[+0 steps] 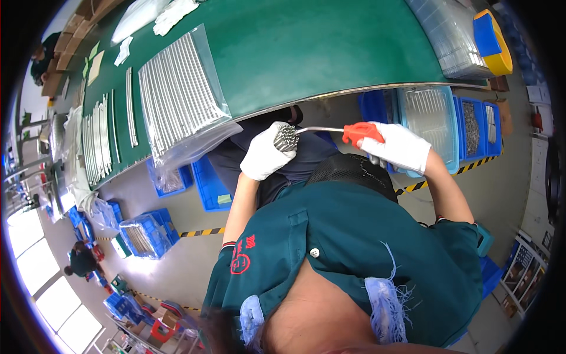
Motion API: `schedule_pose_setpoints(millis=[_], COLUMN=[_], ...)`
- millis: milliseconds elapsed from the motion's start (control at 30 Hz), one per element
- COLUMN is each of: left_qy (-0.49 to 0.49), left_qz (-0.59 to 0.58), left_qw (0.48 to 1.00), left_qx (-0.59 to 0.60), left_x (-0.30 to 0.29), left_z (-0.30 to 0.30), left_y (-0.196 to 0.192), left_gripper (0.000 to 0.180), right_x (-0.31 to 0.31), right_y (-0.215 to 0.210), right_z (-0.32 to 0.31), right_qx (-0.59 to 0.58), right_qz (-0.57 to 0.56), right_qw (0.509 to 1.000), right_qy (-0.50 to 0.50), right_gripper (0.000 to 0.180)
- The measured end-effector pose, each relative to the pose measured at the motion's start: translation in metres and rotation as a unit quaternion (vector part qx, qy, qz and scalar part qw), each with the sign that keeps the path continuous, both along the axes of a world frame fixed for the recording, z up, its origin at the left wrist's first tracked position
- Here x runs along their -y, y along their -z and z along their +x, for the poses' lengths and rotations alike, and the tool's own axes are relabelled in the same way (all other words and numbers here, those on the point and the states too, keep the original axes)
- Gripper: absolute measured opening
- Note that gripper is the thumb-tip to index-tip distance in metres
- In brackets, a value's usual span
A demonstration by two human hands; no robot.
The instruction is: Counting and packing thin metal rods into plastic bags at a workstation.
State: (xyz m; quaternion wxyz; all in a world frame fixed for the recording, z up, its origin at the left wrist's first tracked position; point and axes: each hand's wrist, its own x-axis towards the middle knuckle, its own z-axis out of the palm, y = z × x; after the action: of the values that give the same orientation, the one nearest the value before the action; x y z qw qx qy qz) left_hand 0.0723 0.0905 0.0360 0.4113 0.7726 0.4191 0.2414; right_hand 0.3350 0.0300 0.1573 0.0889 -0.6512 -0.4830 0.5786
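My left hand (262, 156), in a white glove, is closed round a bundle of thin metal tubes or rods (286, 140), whose ends face up. In my gloved right hand (404, 147) is a red air blow gun (362, 133), gripped by its body. The bent metal nozzle (321, 128) of the blow gun reaches left, its tip right at the bundle's ends. Whether the tip touches them I cannot tell. Both hands are over my lap, in front of the table edge. My right fingers are partly hidden behind the blow gun and glove.
On the green table (330, 47) lie a plastic bag of long metal rods (180, 88) and loose rods (97, 141). A yellow and blue tape roll (495, 44) sits at the far right. Bins (471, 130) stand below the edge; two people are farther off at left.
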Motion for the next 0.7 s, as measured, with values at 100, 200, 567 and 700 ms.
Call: schedule_pose_setpoints(millis=[100, 200, 567, 700], left_qy=[-0.004, -0.009, 0.01, -0.024], left_qz=[-0.042, -0.052, -0.035, -0.096], left_qw=[0.999, 0.998, 0.999, 0.995], left_qx=[-0.014, -0.016, -0.021, -0.009], left_x=[0.0, 0.0, -0.002, -0.001], left_z=[-0.003, -0.002, -0.003, -0.004], left_y=[0.005, 0.002, 0.0, -0.006], left_gripper=[0.034, 0.033, 0.035, 0.037], right_x=[0.002, -0.003, -0.004, -0.009], right_y=[0.005, 0.003, 0.001, -0.001], right_z=[0.002, 0.003, -0.003, -0.004], right_qx=[-0.044, -0.02, -0.021, 0.005], right_qz=[-0.041, -0.051, -0.048, -0.017], right_qw=[0.998, 0.998, 0.999, 1.0], right_qy=[0.0, 0.001, -0.009, -0.019], right_gripper=[0.051, 0.051, 0.046, 0.045])
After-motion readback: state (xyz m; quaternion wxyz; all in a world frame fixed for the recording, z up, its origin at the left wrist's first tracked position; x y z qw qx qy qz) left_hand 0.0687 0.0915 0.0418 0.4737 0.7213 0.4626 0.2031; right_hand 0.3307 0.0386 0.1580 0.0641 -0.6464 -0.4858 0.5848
